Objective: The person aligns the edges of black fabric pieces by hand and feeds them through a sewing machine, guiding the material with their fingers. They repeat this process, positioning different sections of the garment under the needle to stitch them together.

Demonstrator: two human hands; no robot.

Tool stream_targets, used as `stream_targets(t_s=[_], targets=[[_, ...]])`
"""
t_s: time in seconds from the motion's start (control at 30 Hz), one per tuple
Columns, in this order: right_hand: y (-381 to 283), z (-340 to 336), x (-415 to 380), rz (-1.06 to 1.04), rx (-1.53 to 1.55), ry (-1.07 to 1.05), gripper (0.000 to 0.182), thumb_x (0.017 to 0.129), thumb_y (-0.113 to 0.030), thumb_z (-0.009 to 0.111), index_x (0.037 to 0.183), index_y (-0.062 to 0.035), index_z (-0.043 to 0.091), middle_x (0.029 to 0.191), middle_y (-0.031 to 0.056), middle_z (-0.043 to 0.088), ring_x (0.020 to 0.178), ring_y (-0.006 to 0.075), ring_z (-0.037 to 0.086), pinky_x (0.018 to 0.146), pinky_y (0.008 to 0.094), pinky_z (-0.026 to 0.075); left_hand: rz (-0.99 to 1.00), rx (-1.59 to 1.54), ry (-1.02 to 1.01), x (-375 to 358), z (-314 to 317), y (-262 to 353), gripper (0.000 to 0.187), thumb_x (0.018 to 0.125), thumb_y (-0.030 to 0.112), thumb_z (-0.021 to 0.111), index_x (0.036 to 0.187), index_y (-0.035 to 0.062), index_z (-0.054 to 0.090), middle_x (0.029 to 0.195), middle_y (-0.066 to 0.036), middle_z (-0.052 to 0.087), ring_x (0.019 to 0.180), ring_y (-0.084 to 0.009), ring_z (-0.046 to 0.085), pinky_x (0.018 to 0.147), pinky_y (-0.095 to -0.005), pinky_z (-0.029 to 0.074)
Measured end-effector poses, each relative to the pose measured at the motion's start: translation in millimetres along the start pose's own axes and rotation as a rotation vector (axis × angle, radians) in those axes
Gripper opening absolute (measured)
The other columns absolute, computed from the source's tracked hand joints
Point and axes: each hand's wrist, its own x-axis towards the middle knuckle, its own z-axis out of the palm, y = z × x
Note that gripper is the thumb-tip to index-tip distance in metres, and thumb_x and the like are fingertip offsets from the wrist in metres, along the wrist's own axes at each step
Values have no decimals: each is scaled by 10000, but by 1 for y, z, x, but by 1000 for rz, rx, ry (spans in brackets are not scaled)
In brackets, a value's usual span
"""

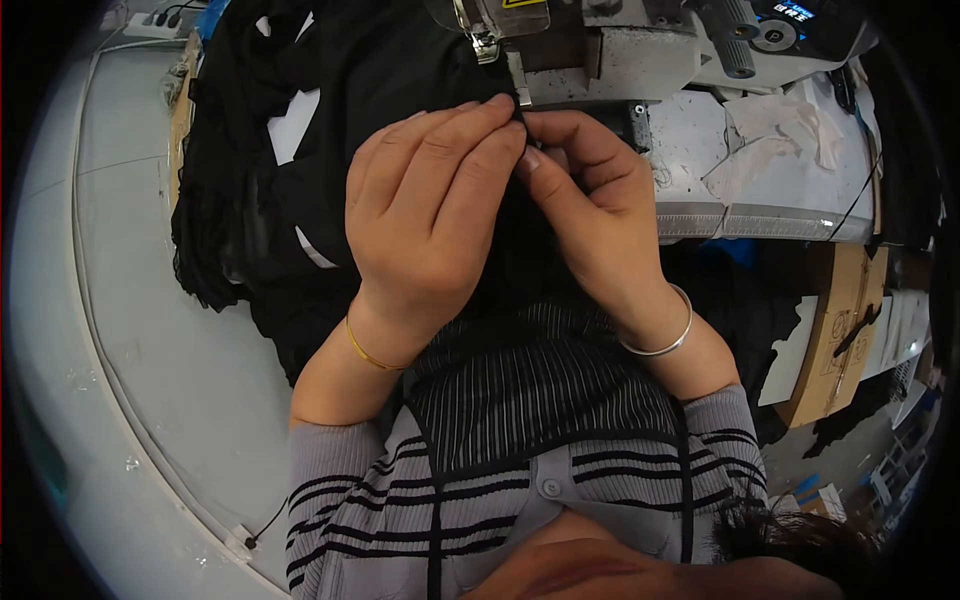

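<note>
Head view — both hands [430, 215], nearly closed, pinch black cloth [390, 60] — at right, a cardboard box [825, 365], contents hidden.

In the upper right is the sewing machine [640, 70], and left of it lies the cloth [375, 65]. Below the presser foot [487, 50], the left hand [425, 205] is beside the right hand [605, 205]. At middle right is a carton [835, 340].

My left grip [430, 205] hides its own thumb and the pinched bit of black cloth [390, 65], which may be folded; I can't tell. The upper edge crops the sewing machine [640, 68]; its display [795, 12] lettering is too small to read.
</note>
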Motion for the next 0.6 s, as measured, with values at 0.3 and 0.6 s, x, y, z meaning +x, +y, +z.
stream_targets(t_s=[0.3, 0.6], targets=[[-1, 6, 3, -19, -92, 95, 134, 961, -46, 680, 1066, 36, 684, 774, -59, 619, 696, -4, 480, 607, 183, 388, 13, 13, -29, 14, 4, -21, 213, 758, 59, 707, 967, 92, 732, 1038, -32, 728, 930, -212, 699, 908, -410, 550], [-8, 9, 3, -95, -256, 86, 139, 932, -105, 732, 936, 25, 684, 706, -33, 588, 654, 26, 455, 570, 210, 367, -228, -236, -38, -20, -12, -37, 411, 818, 72, 767, 1199, 28, 619, 1229, -123, 666, 1134, -251, 650, 1017, -420, 492]])
